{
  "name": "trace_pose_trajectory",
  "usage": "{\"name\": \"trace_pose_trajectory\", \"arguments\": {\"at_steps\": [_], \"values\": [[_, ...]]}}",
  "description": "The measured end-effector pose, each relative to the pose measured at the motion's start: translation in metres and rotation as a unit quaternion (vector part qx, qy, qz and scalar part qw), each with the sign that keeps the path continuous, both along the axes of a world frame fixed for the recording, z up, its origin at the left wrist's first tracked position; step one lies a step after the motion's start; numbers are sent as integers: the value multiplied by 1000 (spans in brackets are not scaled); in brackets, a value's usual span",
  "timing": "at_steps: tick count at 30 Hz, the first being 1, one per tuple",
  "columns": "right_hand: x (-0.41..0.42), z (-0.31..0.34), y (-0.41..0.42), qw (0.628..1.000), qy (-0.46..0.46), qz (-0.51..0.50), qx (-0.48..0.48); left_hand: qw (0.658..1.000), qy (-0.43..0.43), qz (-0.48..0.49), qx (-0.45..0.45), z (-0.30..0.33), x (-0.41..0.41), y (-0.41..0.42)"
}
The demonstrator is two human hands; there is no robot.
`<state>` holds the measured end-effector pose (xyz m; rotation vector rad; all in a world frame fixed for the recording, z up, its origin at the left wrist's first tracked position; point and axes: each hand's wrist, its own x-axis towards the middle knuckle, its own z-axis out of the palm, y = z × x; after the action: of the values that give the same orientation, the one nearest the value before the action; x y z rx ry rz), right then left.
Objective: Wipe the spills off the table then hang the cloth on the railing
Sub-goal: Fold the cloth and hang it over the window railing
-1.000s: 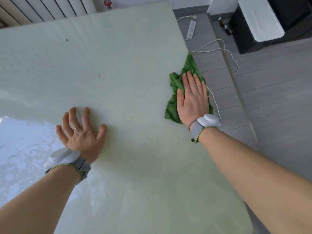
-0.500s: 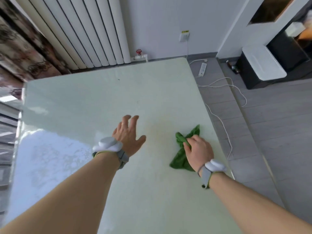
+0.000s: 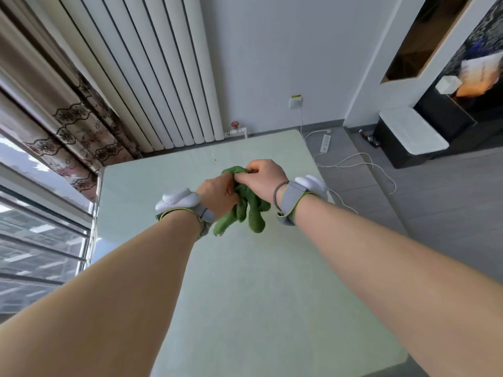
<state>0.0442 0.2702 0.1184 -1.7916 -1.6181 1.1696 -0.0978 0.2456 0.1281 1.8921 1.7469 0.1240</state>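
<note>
Head view: cloth [image 3: 246,206] bunched, hanging downward from both hands.

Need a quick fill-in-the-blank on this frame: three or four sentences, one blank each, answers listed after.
1. The cloth is coloured ____.
2. The cloth is held by ____ hands, the left hand and the right hand.
3. The cloth hangs bunched above the ____, not lying on it.
4. The power strip lies on the ____.

Answers: green; both; table; floor
</note>
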Motion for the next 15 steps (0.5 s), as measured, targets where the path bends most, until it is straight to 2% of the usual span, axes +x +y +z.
{"name": "trace_pose_trajectory", "arguments": {"at_steps": [3,8,15], "values": [[-6,11,-6,999,12,2,-31,1000,13,-3,0,12,-2,-12],[-6,22,-30,993,35,21,-109,998,3,55,1,15,-14,-45],[19,23,-79,970,99,37,-217,994,-1,99,39,18,16,-97]]}}
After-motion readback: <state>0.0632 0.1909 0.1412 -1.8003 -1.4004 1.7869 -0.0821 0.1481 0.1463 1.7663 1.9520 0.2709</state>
